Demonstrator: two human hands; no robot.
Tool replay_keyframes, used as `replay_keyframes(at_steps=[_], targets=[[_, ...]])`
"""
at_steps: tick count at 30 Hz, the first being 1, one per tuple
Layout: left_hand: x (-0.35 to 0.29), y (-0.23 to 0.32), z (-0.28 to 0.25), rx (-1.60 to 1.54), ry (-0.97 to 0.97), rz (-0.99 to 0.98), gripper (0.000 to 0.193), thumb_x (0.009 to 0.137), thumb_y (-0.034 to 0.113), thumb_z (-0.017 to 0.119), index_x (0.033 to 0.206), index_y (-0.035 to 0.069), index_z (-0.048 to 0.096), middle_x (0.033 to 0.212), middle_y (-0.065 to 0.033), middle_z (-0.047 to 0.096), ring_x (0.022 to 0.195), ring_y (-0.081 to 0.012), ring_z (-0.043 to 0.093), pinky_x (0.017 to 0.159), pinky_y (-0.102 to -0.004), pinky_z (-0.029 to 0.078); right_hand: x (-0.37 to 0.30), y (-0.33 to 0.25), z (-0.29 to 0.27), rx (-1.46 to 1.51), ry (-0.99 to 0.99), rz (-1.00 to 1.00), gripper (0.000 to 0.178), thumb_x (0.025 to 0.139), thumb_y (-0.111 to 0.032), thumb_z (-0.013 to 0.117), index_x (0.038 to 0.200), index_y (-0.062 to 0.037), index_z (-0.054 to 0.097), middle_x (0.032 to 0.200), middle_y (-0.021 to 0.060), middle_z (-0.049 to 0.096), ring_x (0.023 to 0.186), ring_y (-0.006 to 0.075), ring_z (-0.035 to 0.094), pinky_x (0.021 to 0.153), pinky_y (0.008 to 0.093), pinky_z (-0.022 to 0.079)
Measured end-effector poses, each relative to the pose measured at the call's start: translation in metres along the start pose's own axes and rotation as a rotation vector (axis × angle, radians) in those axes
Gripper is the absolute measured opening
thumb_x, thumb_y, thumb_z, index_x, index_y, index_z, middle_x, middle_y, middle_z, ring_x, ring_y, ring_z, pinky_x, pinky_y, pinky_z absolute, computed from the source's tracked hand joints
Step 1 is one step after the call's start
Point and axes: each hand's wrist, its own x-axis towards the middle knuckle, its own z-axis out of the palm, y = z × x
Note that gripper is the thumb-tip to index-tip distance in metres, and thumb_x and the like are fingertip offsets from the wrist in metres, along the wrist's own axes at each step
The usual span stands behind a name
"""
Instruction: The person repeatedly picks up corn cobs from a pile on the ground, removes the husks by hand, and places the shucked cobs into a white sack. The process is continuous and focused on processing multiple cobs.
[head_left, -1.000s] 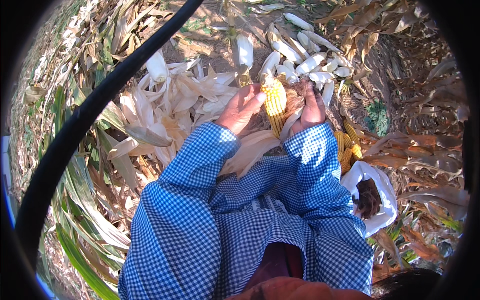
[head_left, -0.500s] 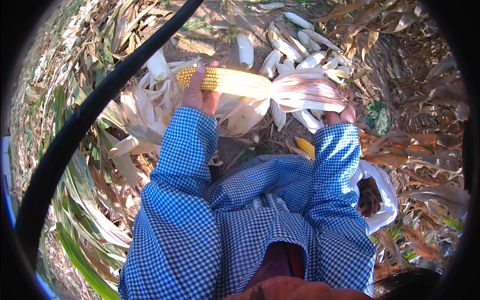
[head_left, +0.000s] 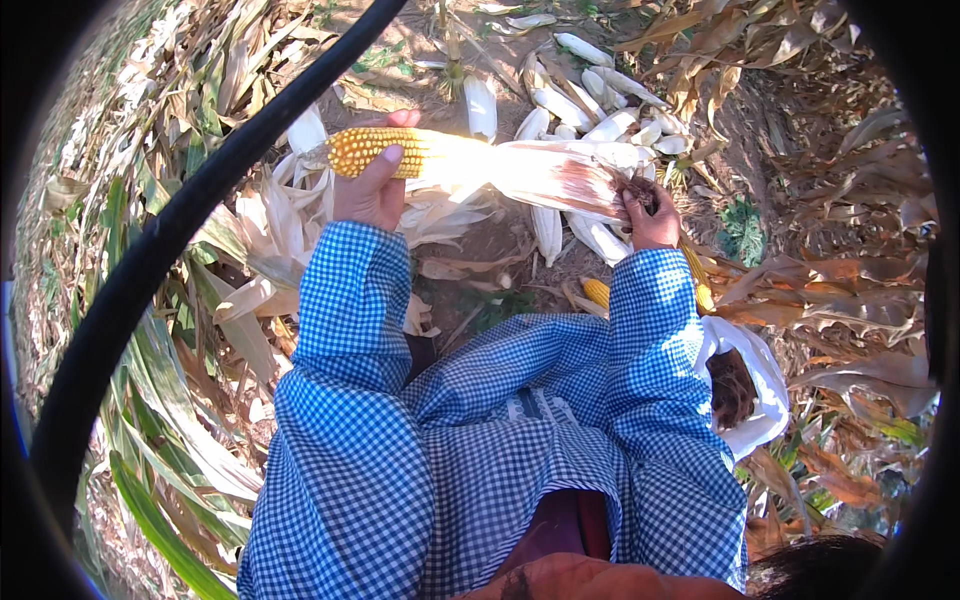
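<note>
My left hand (head_left: 375, 190) is wrapped round the bare yellow end of an ear of corn (head_left: 440, 156), with the thumb lying across the kernels. The ear lies roughly level, its tip to the left. Pale husk leaves (head_left: 560, 172), reddish-brown in places, are peeled back from it toward the right. At their far end my right hand (head_left: 652, 215) pinches a dark brown tuft of corn silk (head_left: 638, 186). Strong sunlight washes out the middle of the ear.
A pile of pale husked-over ears (head_left: 590, 105) lies beyond my hands. Yellow cobs (head_left: 597, 292) rest near my right sleeve, by a white bag (head_left: 770, 405) holding brown silk. Dry stalks (head_left: 850, 290) line the right. A black curved bar (head_left: 190, 215) crosses the left.
Both hands and the ear have shifted left. My right hand's fingers, mostly hidden behind the husk before, now show pinching the dark silk at its end.
</note>
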Motion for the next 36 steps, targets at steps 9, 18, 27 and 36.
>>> replay_keyframes(at_steps=[9, 18, 27, 36], targets=[[0.0, 0.002, -0.003, -0.024, 0.017, 0.086, 0.038, 0.07, -0.005, 0.068, 0.104, 0.005, 0.054, 0.106, -0.0153, 0.061, 0.107, -0.0275, 0.055, 0.099, -0.0418, 0.041, -0.042, 0.11, -0.221, -0.297, 0.355, 0.312, 0.037, 0.08, -0.013, 0.064, 0.113, 0.0002, 0.057, 0.095, 0.0114, 0.066, 0.084, 0.0196, 0.063, 0.077, 0.0307, 0.049], [-0.004, -0.004, 0.003, -0.027, -0.02, 0.015, 0.042, 0.068, -0.007, 0.066, 0.106, 0.005, 0.052, 0.109, -0.0154, 0.059, 0.11, -0.0278, 0.053, 0.095, -0.0441, 0.043, -0.129, 0.093, -0.274, -1.052, -0.112, 0.246, 0.042, 0.073, -0.015, 0.069, 0.112, -0.004, 0.059, 0.109, 0.0159, 0.061, 0.104, 0.0288, 0.057, 0.092, 0.0374, 0.045], [-0.01, -0.004, 0.014, -0.044, -0.088, -0.114, 0.038, 0.072, 0.0, 0.066, 0.107, 0.007, 0.054, 0.11, -0.0132, 0.059, 0.113, -0.0307, 0.052, 0.1, -0.0482, 0.038, -0.052, -0.087, -0.025, -0.701, -0.208, -0.858, 0.03, 0.074, -0.017, 0.065, 0.103, -0.0095, 0.061, 0.112, 0.0112, 0.056, 0.105, 0.0328, 0.052, 0.091, 0.0428, 0.042], [-0.008, -0.004, 0.008, -0.037, -0.012, -0.138, 0.041, 0.066, -0.003, 0.064, 0.106, 0.001, 0.053, 0.104, -0.0133, 0.061, 0.105, -0.025, 0.056, 0.095, -0.04, 0.043, -0.035, -0.015, -0.048, -0.902, -0.353, -0.321, 0.033, 0.088, -0.018, 0.043, 0.118, -0.0088, 0.051, 0.11, 0.0179, 0.059, 0.1, 0.0344, 0.058, 0.084, 0.0417, 0.049]])
